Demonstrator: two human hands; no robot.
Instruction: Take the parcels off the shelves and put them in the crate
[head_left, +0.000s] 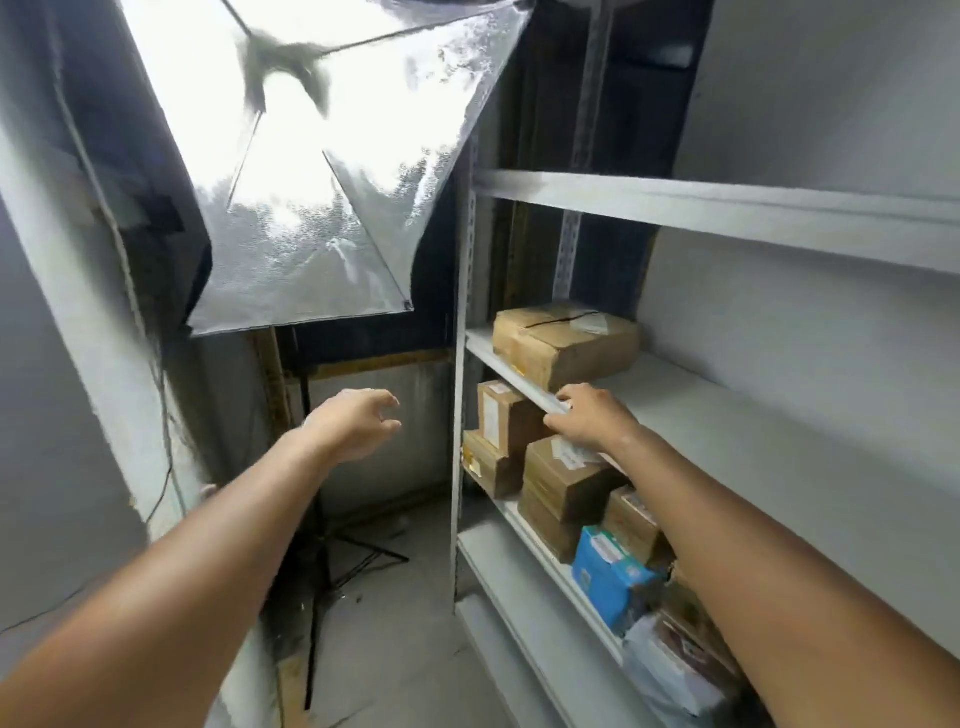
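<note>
The right hand (592, 415) grips the front lip of the middle shelf (727, 441), fingers over it and thumb under. The left hand (358, 421) hangs in the air left of that shelf, fingers loosely curled, holding nothing. A taped brown box (566, 343) sits on the shelf at its far end, just behind the right hand. Under the shelf stand more boxes (561, 478), a blue pack (608, 577) and a white bag (670, 670). A lit softbox (322, 156) hangs above and left of the shelf.
</note>
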